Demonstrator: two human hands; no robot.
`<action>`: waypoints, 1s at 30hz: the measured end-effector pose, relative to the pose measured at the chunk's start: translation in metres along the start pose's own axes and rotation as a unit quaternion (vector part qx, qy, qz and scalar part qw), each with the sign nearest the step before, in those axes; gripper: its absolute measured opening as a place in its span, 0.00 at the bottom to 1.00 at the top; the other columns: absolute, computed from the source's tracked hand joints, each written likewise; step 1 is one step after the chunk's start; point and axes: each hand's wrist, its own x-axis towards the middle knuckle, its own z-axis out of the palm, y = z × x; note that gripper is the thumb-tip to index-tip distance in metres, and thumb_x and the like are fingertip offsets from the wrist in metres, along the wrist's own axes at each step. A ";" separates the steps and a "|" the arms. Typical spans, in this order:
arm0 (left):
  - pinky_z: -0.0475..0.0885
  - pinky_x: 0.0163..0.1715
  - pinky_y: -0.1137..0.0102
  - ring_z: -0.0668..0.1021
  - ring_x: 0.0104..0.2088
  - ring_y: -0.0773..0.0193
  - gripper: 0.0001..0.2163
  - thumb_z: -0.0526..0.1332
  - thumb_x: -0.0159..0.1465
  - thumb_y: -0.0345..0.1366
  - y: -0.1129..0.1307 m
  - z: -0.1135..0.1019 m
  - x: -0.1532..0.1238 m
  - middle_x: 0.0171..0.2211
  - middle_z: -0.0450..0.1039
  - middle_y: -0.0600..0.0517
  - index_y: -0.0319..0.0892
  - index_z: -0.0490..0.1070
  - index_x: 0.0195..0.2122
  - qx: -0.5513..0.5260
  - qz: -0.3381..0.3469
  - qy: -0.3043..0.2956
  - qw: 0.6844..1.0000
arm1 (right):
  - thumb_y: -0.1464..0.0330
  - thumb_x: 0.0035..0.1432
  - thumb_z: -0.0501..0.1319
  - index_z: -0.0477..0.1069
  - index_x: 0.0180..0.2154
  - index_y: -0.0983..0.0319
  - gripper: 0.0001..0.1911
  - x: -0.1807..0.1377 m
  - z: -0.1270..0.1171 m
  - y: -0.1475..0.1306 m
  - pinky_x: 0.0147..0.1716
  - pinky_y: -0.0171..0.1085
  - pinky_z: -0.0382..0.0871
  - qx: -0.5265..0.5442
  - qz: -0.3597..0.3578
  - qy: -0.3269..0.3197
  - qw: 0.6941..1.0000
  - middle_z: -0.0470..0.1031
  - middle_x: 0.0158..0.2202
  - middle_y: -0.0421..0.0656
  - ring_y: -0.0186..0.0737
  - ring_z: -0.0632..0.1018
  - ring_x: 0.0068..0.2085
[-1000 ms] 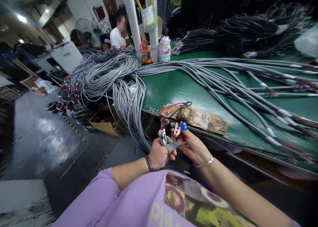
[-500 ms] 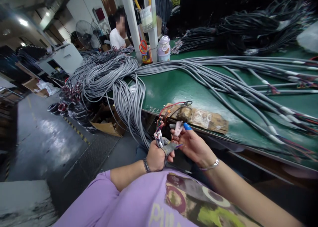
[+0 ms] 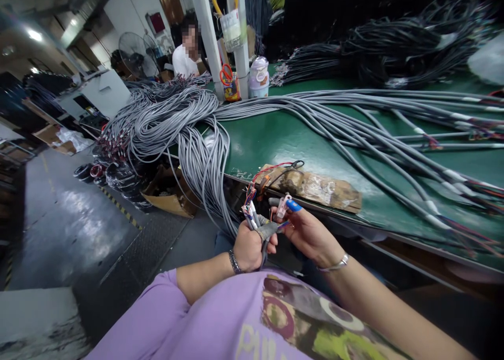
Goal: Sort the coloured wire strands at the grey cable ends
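Observation:
My left hand (image 3: 249, 249) is wrapped round several grey cables (image 3: 252, 219) whose stripped ends, with thin coloured wires (image 3: 249, 196), stick up above the fist. Wrapping covers part of its thumb. Close on its right is my right hand (image 3: 305, 230), palm turned up, with blue tape (image 3: 293, 205) on one finger and pale wrapping on another. Its thumb and fingers are pinched at thin blue and red wires (image 3: 282, 225) beside the left thumb. Just beyond both hands, a worn wooden block (image 3: 311, 186) lies on the green table's edge, with a red wire and a black loop on it.
Many grey cables (image 3: 315, 110) run across the green table (image 3: 260, 139), and a coiled heap (image 3: 165, 113) hangs over its left edge. Black cables (image 3: 354, 50) lie at the back. A white post (image 3: 207, 34) and a lidded cup (image 3: 259, 77) stand mid-table; a person (image 3: 183, 61) sits beyond.
The right hand's fingers have closed in slightly at the thin wires near the left thumb. The left hand keeps its hold on the cables, whose wire ends have tilted a little.

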 end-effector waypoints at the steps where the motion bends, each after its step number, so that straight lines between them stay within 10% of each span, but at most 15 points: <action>1: 0.58 0.11 0.78 0.66 0.11 0.74 0.18 0.71 0.47 0.46 0.001 0.000 0.000 0.15 0.67 0.56 0.39 0.65 0.22 0.005 0.000 -0.001 1.000 | 0.55 0.43 0.72 0.76 0.30 0.61 0.18 0.000 0.000 0.000 0.26 0.35 0.66 -0.003 0.002 0.007 1.000 0.76 0.28 0.41 0.33 0.70 0.26; 30: 0.59 0.10 0.78 0.66 0.11 0.73 0.20 0.72 0.45 0.48 0.004 -0.003 -0.007 0.14 0.67 0.56 0.39 0.65 0.20 0.022 -0.015 -0.020 0.999 | 0.51 0.45 0.70 0.75 0.30 0.60 0.19 -0.001 0.004 -0.004 0.26 0.34 0.67 0.021 0.023 0.011 0.999 0.74 0.26 0.39 0.33 0.71 0.26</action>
